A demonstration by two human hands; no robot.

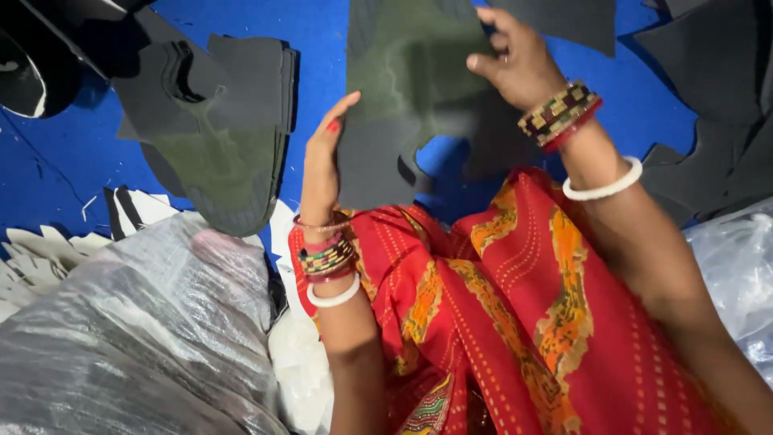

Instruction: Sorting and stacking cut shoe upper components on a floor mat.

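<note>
Hands first: the left hand (322, 157) is flat and open, fingers straight, its palm pressed against the left edge of a dark grey, greenish-tinted cut sheet of rubbery material shaped like a shoe upper (407, 97). The right hand (519, 60) is closed on the same sheet's upper right edge, thumb on top and fingers curled behind, so the piece hangs held up between both hands over the blue floor covering (72, 153). Both wrists carry stacks of red, green and white bangles (326, 262). Just left of the held piece, a neat stack of matching dark grey cut pieces (213, 137) lies on the blue floor covering. More loose dark pieces (717, 113) sit toward its right edge. Below, a red and orange patterned garment (515, 322) covers the lap, with a crinkled clear plastic bag (137, 330) beside it near the lower left corner.
</note>
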